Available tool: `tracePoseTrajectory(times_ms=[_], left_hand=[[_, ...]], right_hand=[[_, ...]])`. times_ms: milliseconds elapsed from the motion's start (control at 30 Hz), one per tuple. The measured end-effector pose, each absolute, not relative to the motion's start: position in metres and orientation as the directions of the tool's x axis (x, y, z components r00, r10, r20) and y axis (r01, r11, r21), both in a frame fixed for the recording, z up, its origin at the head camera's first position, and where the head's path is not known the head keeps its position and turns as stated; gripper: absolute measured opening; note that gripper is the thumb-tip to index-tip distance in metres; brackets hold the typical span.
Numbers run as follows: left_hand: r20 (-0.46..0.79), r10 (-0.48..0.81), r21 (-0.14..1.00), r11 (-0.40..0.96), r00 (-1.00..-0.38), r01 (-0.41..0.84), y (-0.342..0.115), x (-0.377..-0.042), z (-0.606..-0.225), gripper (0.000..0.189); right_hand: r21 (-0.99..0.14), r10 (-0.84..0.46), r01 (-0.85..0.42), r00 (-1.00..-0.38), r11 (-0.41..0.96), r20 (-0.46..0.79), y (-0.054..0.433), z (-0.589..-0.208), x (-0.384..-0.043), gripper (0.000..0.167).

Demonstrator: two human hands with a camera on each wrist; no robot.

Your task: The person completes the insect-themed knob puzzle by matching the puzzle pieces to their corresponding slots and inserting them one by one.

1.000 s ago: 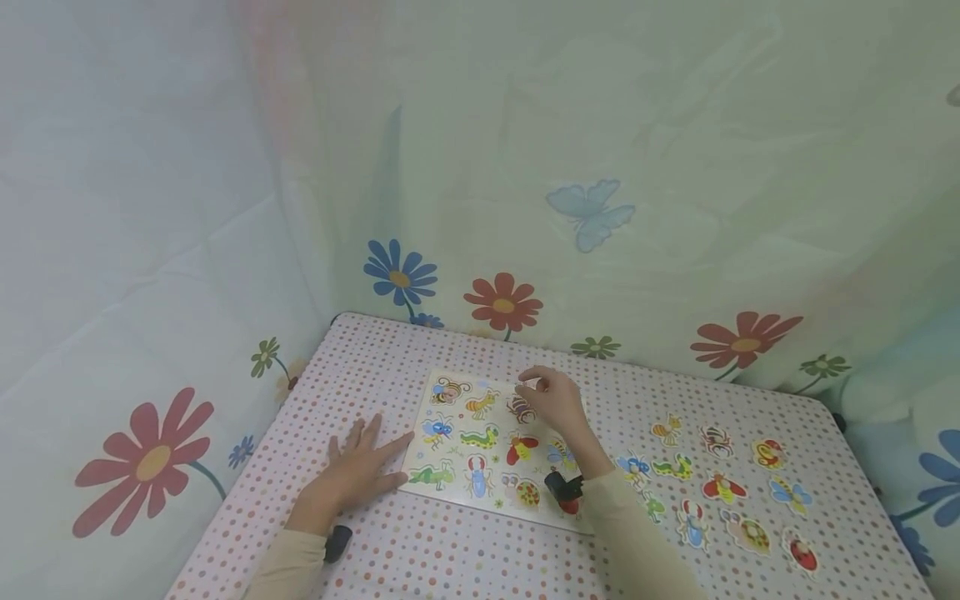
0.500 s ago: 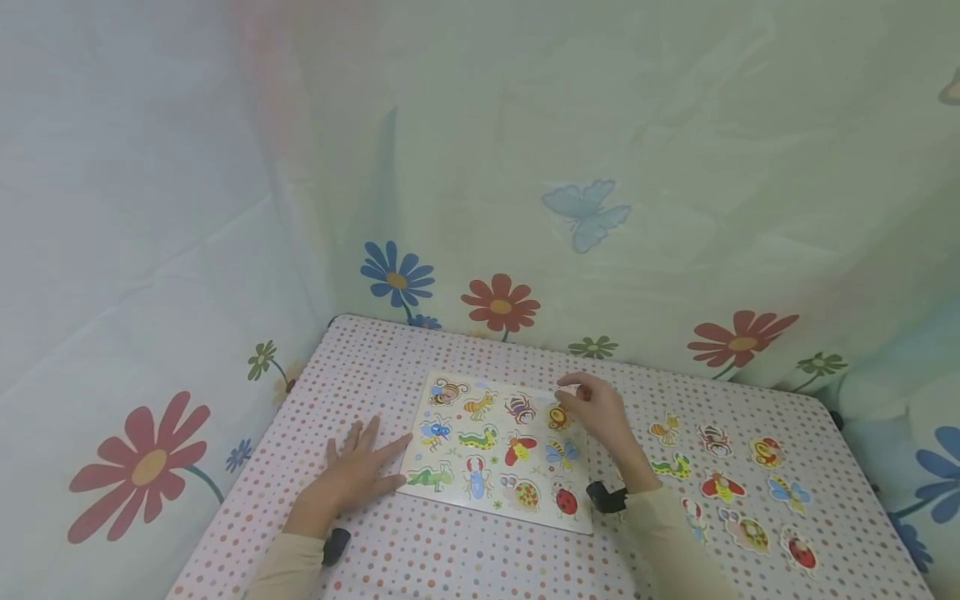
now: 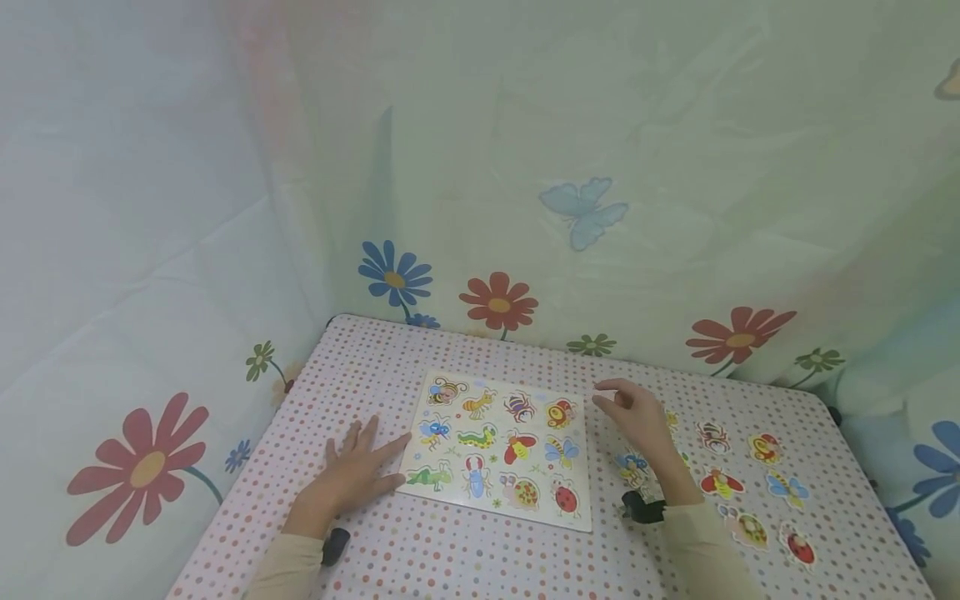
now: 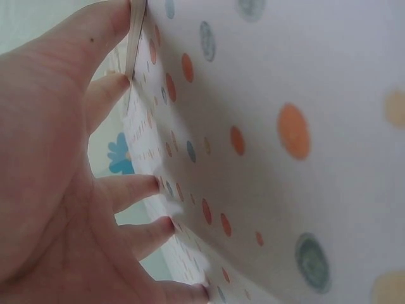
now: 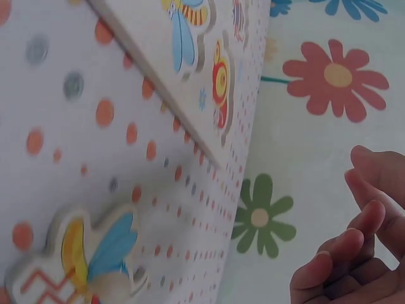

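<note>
A white puzzle board with rows of cartoon insects lies on the dotted table. My left hand rests beside its left edge with fingers spread. In the left wrist view, the thumb and a finger of the left hand touch the board's edge, and other fingertips meet the tablecloth. My right hand hovers just right of the board, fingers loosely bent and holding nothing. Its fingers appear at the lower right of the right wrist view. Below the right hand lies a blue-winged insect piece.
Loose pieces lie to the right: a spider-like bug, a red-winged bug, a snail and a ladybug, among several others. The right arm partly covers some. A flower-printed curtain hangs behind the table.
My right hand has moved right, from over the top row of the board to the table beside it, uncovering the board's right-hand pictures. The left hand and board stay in place.
</note>
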State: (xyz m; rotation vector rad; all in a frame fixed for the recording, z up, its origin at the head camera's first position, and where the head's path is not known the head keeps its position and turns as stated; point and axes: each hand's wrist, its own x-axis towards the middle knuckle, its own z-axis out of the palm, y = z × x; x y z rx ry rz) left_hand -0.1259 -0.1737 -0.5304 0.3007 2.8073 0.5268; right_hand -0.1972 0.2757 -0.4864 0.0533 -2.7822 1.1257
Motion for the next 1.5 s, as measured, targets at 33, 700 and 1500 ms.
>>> tracePoseTrajectory(times_ms=[33, 700, 1500], left_hand=[[-0.223, 0.252, 0.381, 0.912, -0.942, 0.154, -0.174, -0.126, -0.530, 0.063], [-0.222, 0.243, 0.368, 0.918, -0.944, 0.150, -0.175, -0.126, -0.533, 0.063], [-0.222, 0.240, 0.376, 0.915, -0.945, 0.144, -0.172, -0.125, -0.529, 0.062]], right_hand=[[-0.686, 0.029, -0.076, -0.990, 0.723, 0.140, 0.279, -0.485, -0.197, 0.029], [-0.663, 0.175, 0.087, -0.982, 0.743, 0.066, 0.349, -0.490, -0.187, 0.042], [-0.653, 0.236, 0.198, -0.971, 0.731, -0.031, 0.379, -0.506, -0.181, 0.043]])
